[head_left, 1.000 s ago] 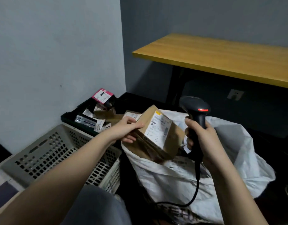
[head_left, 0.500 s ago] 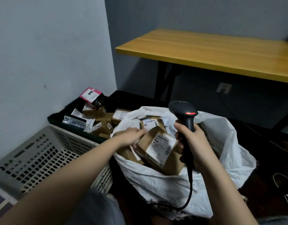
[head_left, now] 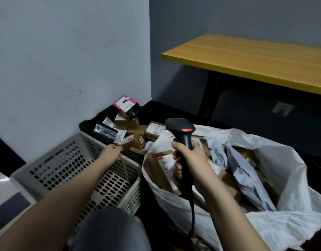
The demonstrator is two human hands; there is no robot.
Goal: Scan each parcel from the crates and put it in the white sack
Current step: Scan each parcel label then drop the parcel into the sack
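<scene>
Since the remaining parcels (head_left: 136, 134) in the black crate (head_left: 87, 124) look like small cardboard boxes, they likely handle light and stiff; pinching across two opposite faces, label up, should do. The left hand (head_left: 111, 152) hovers at the crate's near edge, fingers loosely curled, holding nothing. The right hand (head_left: 187, 160) grips the scanner (head_left: 181, 131) over the white sack (head_left: 282, 187), which is already full of boxes.

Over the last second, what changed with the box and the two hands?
The left hand let go of the cardboard box, now lying in the white sack, and moved left toward the black crate, holding nothing. The right hand kept gripping the scanner over the sack.
</scene>
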